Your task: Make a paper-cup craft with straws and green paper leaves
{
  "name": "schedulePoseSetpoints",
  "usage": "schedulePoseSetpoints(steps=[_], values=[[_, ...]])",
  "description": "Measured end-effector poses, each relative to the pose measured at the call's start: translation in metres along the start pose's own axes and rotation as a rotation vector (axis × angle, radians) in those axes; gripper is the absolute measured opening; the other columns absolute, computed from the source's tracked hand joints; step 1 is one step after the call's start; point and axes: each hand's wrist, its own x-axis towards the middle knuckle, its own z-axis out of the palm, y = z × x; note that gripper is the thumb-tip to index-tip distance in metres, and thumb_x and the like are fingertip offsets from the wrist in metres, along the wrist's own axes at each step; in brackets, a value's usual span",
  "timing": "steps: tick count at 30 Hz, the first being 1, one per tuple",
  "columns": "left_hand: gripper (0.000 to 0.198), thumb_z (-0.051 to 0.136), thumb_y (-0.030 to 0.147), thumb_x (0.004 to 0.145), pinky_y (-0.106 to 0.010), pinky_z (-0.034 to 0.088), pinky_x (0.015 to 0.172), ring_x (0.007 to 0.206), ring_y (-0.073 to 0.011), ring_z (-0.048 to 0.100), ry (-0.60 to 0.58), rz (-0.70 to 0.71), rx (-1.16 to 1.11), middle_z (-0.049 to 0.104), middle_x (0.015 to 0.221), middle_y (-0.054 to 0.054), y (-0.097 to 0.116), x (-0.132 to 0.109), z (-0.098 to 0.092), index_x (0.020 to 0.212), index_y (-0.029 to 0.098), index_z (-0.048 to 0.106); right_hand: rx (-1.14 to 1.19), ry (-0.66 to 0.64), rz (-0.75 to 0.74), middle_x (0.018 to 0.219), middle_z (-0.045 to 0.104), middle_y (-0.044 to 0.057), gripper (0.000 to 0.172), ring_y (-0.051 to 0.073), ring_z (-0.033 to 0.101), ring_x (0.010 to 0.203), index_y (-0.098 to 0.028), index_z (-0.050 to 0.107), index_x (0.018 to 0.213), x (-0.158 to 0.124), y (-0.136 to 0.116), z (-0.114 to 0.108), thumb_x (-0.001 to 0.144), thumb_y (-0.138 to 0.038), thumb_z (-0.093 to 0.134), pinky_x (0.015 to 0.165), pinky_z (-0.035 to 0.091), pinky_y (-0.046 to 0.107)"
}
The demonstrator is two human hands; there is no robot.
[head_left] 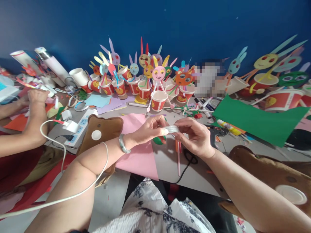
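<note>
Between my two hands, over the table, is a roll of clear tape (172, 129). My left hand (153, 128) pinches the roll's left side between thumb and fingers. On the other side, my right hand (194, 134) grips the roll's right edge with thumb and forefinger. Under my left hand and forearm lies a pink paper sheet (139, 158). A green paper piece (159, 139) shows just below the roll. Pink and red straws (179, 155) lie below my right hand. Behind my hands stands a red-and-white paper cup (158, 103) with a pink rabbit face on it.
Several paper-cup figures line the blue wall (155, 26). A green sheet (259, 119) and glue stick (228, 127) lie right. Left are a power strip (84, 124), a brown cushion (104, 127) and a co-worker's hand (37, 95). A white cable (107, 158) crosses my left arm.
</note>
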Motion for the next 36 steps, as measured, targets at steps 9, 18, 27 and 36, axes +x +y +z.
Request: schedulePoseSetpoints(steps=[9,18,27,36], values=[[0.031,0.074,0.038,0.078,-0.023,0.057,0.056,0.068,-0.0099,0.064,0.002,0.000,-0.047,0.056,0.089,0.002,0.000,0.001,-0.001,0.083,0.018,0.051,0.045,0.013,-0.028,0.089,0.070,0.009,0.026,0.019,0.065,0.070,-0.022,0.067,0.096,0.000,0.007,0.000,0.085,-0.044,0.075,0.059,0.055,0.032],[0.031,0.075,0.036,0.076,-0.021,0.056,0.054,0.064,-0.0087,0.063,-0.023,-0.009,-0.077,0.058,0.085,0.002,-0.001,0.003,-0.001,0.081,0.017,0.050,0.052,-0.007,-0.019,0.089,0.071,0.009,0.024,0.018,0.065,0.068,-0.022,0.068,0.094,-0.001,0.006,0.001,0.084,-0.042,0.077,0.058,0.055,0.030],[0.030,0.074,0.034,0.076,-0.021,0.056,0.053,0.063,-0.0092,0.064,-0.037,0.008,-0.066,0.058,0.082,0.002,0.000,0.005,-0.001,0.080,0.017,0.051,0.099,-0.007,-0.063,0.089,0.069,0.008,0.021,0.017,0.064,0.068,-0.021,0.067,0.098,-0.002,0.011,0.001,0.086,-0.035,0.076,0.057,0.054,0.028],[0.026,0.071,0.029,0.076,-0.019,0.054,0.052,0.061,-0.0082,0.063,0.000,-0.005,-0.082,0.056,0.077,0.004,-0.001,0.006,0.000,0.080,0.018,0.048,0.160,-0.001,0.024,0.089,0.068,0.008,0.024,0.017,0.063,0.068,-0.021,0.067,0.098,-0.004,0.015,0.001,0.084,-0.038,0.078,0.058,0.052,0.030]])
